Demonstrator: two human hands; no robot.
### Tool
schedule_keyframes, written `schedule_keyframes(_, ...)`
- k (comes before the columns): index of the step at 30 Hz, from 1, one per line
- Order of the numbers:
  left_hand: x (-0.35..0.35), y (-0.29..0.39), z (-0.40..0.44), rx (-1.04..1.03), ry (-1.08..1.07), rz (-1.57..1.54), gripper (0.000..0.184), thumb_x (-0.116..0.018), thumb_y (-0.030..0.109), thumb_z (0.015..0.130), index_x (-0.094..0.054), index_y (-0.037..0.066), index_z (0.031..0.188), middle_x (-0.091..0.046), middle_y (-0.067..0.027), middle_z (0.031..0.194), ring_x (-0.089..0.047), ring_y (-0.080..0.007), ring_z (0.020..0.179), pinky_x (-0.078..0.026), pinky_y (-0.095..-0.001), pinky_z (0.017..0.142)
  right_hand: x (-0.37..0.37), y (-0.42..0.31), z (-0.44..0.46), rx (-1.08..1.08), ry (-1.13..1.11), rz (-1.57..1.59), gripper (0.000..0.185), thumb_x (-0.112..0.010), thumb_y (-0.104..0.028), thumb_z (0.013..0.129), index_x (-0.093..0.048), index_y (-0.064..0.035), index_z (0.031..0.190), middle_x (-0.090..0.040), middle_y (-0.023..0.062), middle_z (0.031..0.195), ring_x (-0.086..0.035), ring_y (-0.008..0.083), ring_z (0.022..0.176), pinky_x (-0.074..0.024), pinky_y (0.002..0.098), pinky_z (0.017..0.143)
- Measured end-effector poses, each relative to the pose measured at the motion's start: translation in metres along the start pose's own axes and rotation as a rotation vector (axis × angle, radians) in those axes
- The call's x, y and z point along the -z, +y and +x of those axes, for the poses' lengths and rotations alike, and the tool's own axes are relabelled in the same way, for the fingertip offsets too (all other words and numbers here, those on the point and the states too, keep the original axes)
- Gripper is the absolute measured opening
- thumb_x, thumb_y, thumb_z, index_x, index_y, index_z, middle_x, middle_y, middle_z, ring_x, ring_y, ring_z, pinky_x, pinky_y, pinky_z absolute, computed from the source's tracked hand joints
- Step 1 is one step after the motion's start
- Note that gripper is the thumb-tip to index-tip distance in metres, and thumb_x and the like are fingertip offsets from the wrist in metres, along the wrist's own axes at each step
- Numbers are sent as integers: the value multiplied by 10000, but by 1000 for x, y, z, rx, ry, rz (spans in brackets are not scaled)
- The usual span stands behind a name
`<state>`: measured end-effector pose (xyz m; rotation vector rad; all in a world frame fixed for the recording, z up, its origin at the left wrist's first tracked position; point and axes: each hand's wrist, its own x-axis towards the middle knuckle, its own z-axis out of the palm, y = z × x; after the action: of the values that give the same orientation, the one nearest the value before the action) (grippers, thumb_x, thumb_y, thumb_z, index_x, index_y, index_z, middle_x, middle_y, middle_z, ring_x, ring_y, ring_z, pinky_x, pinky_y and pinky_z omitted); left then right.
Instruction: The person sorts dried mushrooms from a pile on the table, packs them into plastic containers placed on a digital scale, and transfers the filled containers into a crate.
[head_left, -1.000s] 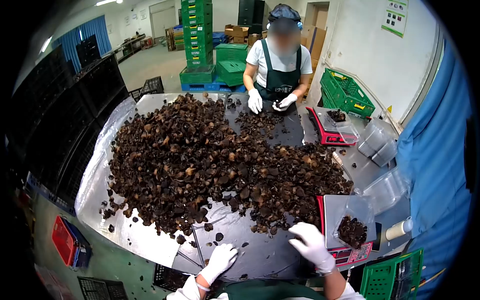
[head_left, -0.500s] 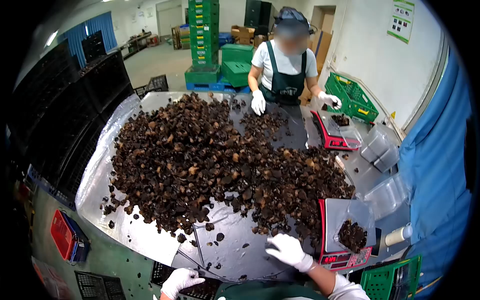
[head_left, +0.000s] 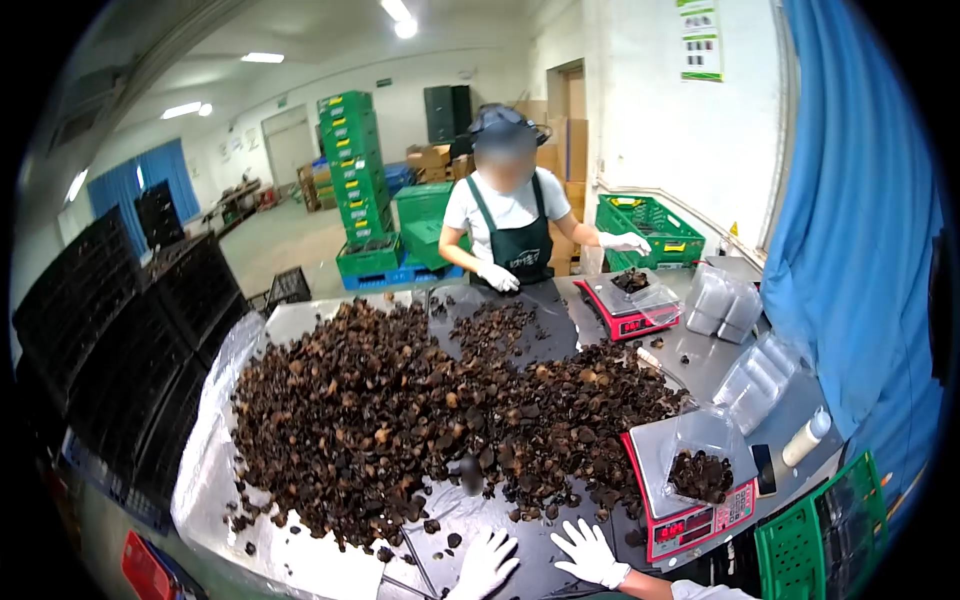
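My left hand, in a white glove, is low at the near edge of the table with its fingers spread and nothing in them. Just right of it, my right hand, also gloved, is open with fingers fanned out over the metal surface. Beyond both lies a big heap of dark brown wood ear mushrooms. One dark, motion-blurred shape shows at the heap's near edge. To the right of my right hand, a red scale carries a clear plastic box with some mushrooms in it.
Across the table a gloved co-worker stands by a second red scale. Clear boxes, a white bottle and a phone lie at right. Green crates stand lower right; black crates fill the left.
The head view has tilted up and shifted. My hands have come closer together, and the right hand's fingers have spread. The co-worker's arm on the right of the view reaches farther out.
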<state>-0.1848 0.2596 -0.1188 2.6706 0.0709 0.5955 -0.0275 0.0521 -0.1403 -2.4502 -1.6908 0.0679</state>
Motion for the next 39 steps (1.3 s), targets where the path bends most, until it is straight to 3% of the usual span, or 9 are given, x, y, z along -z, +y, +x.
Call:
schedule_keyframes(1,-7,-2,0,6,-25,15,426,-644,323,815,-600,61,1148,-527,-180,1251,-452,-437,1158,-426,-466,907,-4,-1,-1,-22,28,9,654,-499,-567,851,-399,-229,1403,-356,185,1438,-340,448,1294,-285,593,1018)
schedule_keyframes(3,-23,-4,-8,85,-82,76,457,-631,348,825,-586,81,1194,-517,-182,1279,-439,-425,1190,-384,-488,960,-10,1,-1,-8,43,1,645,-486,-567,859,-393,-240,1407,-353,177,1443,-336,444,1300,-274,599,1022)
schedule_keyframes(12,-17,2,-17,80,-64,92,436,-576,282,870,-559,21,1219,-508,-217,1290,-423,-404,1233,-330,-479,1041,-27,-3,-3,-62,105,5,612,-432,-555,888,-357,-267,1423,-335,160,1459,-300,433,1324,-226,633,1031)
schedule_keyframes(24,-5,12,-10,44,-33,112,408,-562,290,871,-578,29,1184,-543,-230,1231,-488,-418,1133,-402,-475,955,-25,-6,-4,-65,118,-60,593,-454,-546,878,-406,-263,1397,-361,155,1446,-327,417,1314,-226,598,1047)
schedule_keyframes(28,8,22,1,81,-131,122,408,-563,296,875,-580,33,1186,-541,-223,1244,-487,-427,1134,-400,-481,954,-27,-4,-3,-71,90,-5,602,-438,-536,887,-353,-276,1423,-324,159,1466,-287,425,1333,-213,610,1050)
schedule_keyframes(30,-11,8,-9,-7,71,140,350,-560,267,884,-593,37,1146,-567,-222,1173,-512,-410,1076,-413,-476,925,-28,-4,-4,-72,107,25,603,-440,-535,888,-352,-273,1424,-322,161,1467,-282,423,1335,-204,604,1055)
schedule_keyframes(31,-26,0,-11,116,-79,121,474,-627,371,824,-579,113,1219,-503,-177,1310,-415,-425,1223,-335,-509,1007,-26,-4,-4,-71,91,14,606,-442,-532,888,-351,-269,1426,-321,161,1468,-279,421,1338,-199,598,1060)
schedule_keyframes(32,-36,-8,-18,137,-81,70,482,-619,367,827,-567,125,1241,-487,-178,1333,-399,-422,1246,-292,-519,1042,-26,-4,-4,-70,92,12,609,-447,-527,887,-349,-264,1428,-318,161,1469,-277,419,1339,-193,596,1064)
schedule_keyframes(39,-34,-9,-16,141,-87,72,487,-622,359,826,-561,121,1246,-490,-185,1324,-405,-427,1234,-296,-520,1035,-19,-7,-4,-84,65,16,608,-461,-513,886,-346,-265,1429,-321,161,1465,-279,416,1339,-194,603,1060)
